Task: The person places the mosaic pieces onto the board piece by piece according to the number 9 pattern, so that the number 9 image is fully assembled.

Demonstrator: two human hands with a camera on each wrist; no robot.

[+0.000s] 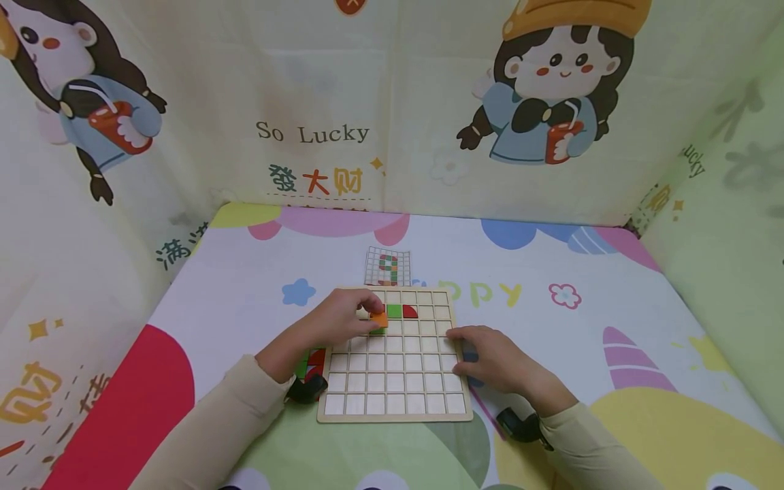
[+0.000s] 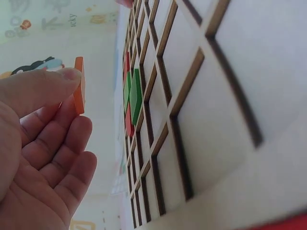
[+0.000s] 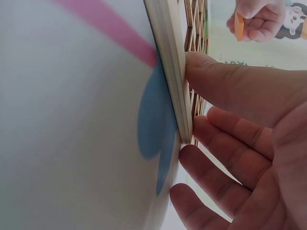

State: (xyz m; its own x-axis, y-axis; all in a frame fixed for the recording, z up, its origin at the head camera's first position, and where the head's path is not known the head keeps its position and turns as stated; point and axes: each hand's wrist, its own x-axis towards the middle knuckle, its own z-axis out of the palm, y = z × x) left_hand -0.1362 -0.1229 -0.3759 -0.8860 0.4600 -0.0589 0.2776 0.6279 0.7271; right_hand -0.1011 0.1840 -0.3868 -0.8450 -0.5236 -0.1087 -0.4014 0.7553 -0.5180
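Note:
My left hand [image 1: 335, 317] pinches an orange square tile [image 2: 79, 98] between thumb and fingers, raised above the wooden grid board [image 1: 395, 403]. A green square tile [image 1: 394, 311] and a red rounded tile [image 1: 410, 312] lie in the board's second row from the far side. Partly covered by the orange tile and the left fingers, another green tile [image 1: 378, 331] and a bit of red show in the head view. My right hand [image 1: 497, 359] rests at the board's right edge, thumb and index fingertip touching the rim, with the other fingers loosely spread in the right wrist view.
Beyond the board lies a small grid card [image 1: 388, 267] with a red, green and orange figure shaped like a 9. Several red and green pieces [image 1: 316, 358] lie left of the board, partly hidden by the left wrist. A printed cloth [image 1: 551, 258] covers the table.

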